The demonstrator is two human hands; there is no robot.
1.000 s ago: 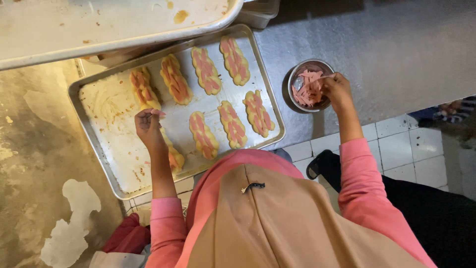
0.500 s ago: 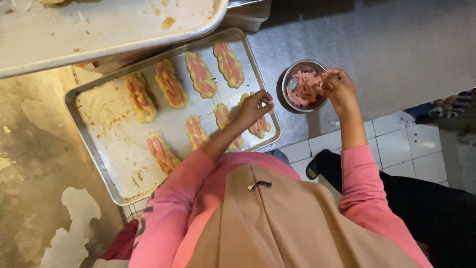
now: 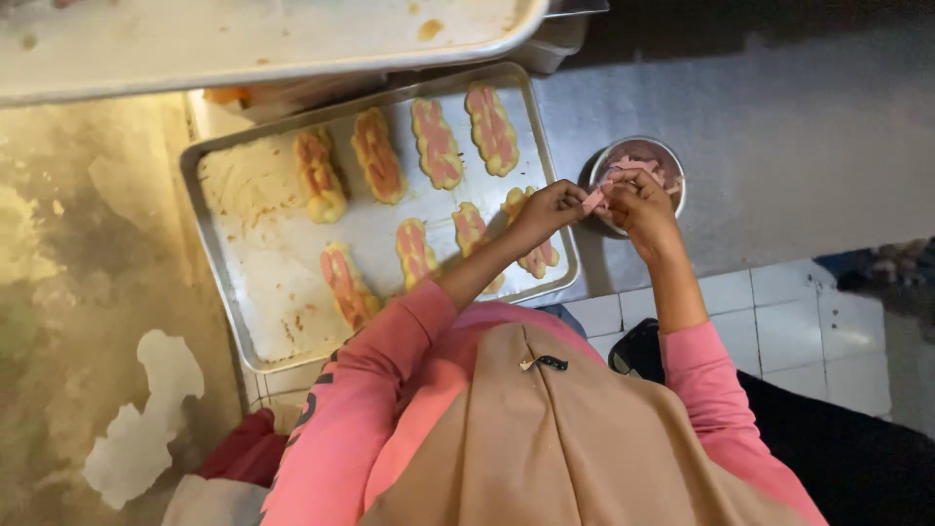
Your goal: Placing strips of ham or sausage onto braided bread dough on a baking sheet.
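My left hand and my right hand meet just left of a small metal bowl of pink meat strips. Both pinch one pink strip between their fingertips, at the right edge of a metal baking tray. The tray carries several oblong dough pieces topped with pink strips, in two rows. My left forearm lies across the tray's near right corner and hides part of two pieces.
A second, larger metal tray overlaps the far side. The counter is grey metal with a white tiled front. Stained, worn floor lies to the left; red cloth near my left elbow.
My left hand left the tray's lower middle and swung right to the bowl. It now meets my right hand, which has lifted a pink strip out of the bowl.
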